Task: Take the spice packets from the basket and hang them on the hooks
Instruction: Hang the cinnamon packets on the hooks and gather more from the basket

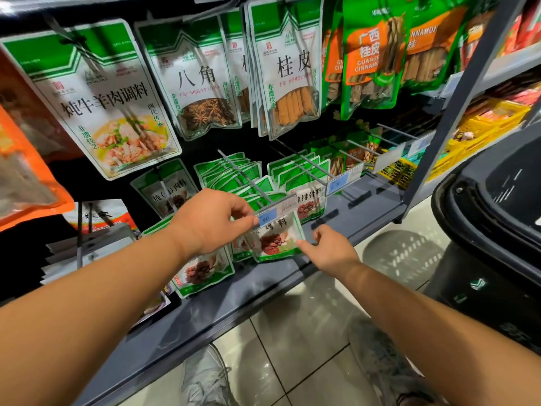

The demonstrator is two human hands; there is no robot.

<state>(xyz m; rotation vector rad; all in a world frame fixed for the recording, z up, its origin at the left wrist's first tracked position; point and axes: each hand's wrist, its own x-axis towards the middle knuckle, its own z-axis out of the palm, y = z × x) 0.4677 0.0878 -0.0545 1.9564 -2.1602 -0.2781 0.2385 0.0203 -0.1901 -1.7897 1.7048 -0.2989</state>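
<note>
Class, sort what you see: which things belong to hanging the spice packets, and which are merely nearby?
Job: small green-and-white spice packet, grey metal hook, left hand, right hand, black plastic basket.
Nearby: yellow plastic crate, orange-and-green cinnamon pouches, pale tiled floor.

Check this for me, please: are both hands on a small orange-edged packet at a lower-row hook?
Not quite: the head view shows the packet is green-edged, not orange. Both the left hand and right hand are on it at a lower-row hook.

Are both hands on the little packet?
Yes, the left hand pinches the top of the spice packet and the right hand pinches its lower right corner.
</note>
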